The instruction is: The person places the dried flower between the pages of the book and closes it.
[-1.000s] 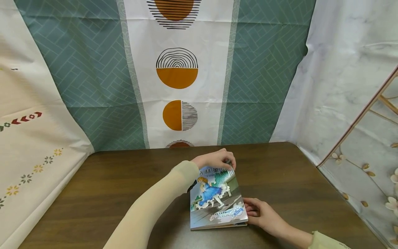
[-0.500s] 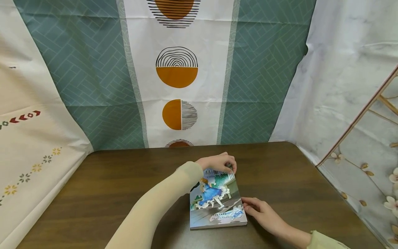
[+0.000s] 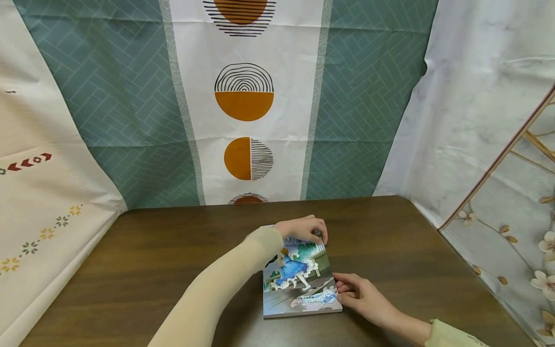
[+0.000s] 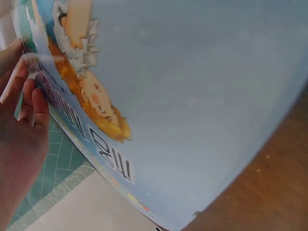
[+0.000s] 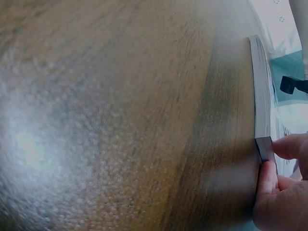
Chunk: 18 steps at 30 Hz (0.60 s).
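Since a second ago the book's front cover has come down: it stood slightly lifted along its right edge, and now I log it flat and shut. Book [image 3: 299, 282] lies on the brown table [image 3: 151, 260], near its middle, cover illustration facing up, spine side toward the left.

Left hand [image 3: 303, 229] rests at the far top edge of the book, fingers curled over that edge and pinching it; the left wrist view confirms fingers [image 4: 29, 98] wrapped round the cover's rim. Right hand [image 3: 362, 299] sits at the lower right corner, fingertips pressed together against the page edge; in the right wrist view I see thumb and fingers [image 5: 281, 147] pinching the corner of the block of pages.

My reading of progress: the closing or squaring of the book looks done, as it lies flat with no gap showing. What is left, if anything, is releasing it or moving it, since both hands have a grip on it. Patterned curtain [image 3: 247, 101] hangs behind the table.
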Each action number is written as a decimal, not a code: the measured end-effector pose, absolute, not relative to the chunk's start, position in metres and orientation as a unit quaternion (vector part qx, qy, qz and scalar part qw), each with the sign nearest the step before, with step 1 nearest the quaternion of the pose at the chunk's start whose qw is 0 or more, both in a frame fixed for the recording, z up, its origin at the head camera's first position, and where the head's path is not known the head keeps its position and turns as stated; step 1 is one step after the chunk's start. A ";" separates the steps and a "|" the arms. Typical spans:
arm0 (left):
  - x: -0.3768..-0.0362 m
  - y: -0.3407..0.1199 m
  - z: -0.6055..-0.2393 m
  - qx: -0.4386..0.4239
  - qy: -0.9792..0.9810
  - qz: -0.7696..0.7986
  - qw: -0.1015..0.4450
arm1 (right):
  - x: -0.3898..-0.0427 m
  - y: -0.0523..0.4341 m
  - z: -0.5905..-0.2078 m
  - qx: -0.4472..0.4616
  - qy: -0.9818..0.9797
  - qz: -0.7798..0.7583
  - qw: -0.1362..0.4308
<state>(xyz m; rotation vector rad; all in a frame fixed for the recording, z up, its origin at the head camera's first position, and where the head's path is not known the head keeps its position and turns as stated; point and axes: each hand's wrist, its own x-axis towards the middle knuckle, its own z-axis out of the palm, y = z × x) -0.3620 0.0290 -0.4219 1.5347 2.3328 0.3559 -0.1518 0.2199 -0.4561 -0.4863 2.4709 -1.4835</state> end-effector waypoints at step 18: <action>-0.363 0.004 -0.399 0.512 0.822 0.196 0.157 | -0.155 0.220 -0.453 -0.158 0.846 -0.495 0.119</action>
